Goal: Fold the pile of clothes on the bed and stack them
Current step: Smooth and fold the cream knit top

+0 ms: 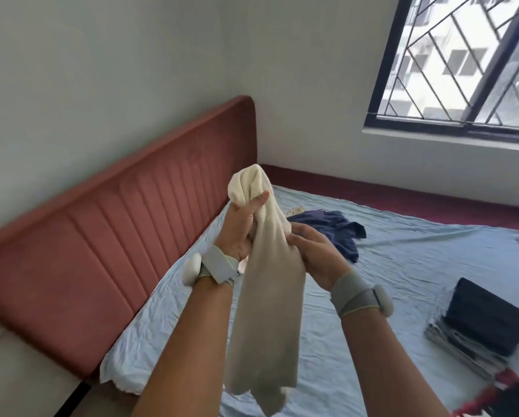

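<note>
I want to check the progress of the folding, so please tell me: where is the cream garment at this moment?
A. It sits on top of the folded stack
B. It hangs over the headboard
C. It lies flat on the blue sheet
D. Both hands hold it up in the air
D: the left hand grips the cream garment near its top, the right hand holds its side, and it hangs above the bed.

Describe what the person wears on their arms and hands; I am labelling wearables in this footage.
Both forearms are bare, with no sleeves and no gloves. The left hand has a pale grey-blue strap around its wrist, edged in yellow-green, carrying a rounded white pod on the outer side. The right hand has a matching grey strap with a white pod. No rings or cables show.
</note>
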Demonstrator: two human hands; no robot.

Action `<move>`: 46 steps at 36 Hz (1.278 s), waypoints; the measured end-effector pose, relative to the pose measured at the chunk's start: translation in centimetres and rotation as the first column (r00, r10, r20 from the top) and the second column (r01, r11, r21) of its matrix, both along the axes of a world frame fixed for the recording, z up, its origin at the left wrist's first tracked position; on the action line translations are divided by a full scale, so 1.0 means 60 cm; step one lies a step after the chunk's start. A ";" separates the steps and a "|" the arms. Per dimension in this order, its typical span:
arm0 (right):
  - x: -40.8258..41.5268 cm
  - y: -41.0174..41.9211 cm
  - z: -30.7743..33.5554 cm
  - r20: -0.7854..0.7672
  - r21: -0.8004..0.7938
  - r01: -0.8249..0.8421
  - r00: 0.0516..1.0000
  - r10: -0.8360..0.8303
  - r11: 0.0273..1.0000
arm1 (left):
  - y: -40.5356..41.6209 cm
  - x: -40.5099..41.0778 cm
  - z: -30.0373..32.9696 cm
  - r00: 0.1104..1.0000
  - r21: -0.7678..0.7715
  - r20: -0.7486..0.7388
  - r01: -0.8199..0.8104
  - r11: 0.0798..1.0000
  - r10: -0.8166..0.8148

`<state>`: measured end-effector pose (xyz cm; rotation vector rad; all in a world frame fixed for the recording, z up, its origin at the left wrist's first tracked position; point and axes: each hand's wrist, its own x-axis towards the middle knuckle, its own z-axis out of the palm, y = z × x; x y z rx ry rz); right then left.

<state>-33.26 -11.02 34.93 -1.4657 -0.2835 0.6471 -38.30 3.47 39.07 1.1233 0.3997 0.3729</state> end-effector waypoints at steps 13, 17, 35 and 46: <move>-0.002 -0.008 0.049 0.434 0.065 0.262 0.861 -0.263 0.963 | -0.033 0.002 -0.051 0.897 -0.028 -0.235 0.379 0.925 -0.375; 0.011 0.000 0.029 0.477 -0.045 0.310 0.842 -0.252 0.950 | -0.025 0.026 -0.061 0.969 0.102 -0.164 0.205 0.973 -0.187; 0.046 0.036 0.011 0.615 -0.127 0.363 0.759 -0.214 0.923 | 0.068 0.082 -0.065 0.919 0.609 -0.392 0.220 0.762 0.048; 0.064 0.083 -0.010 0.703 -0.330 0.283 0.710 0.034 0.900 | 0.065 0.108 -0.098 0.928 0.775 -0.073 0.283 0.566 -0.365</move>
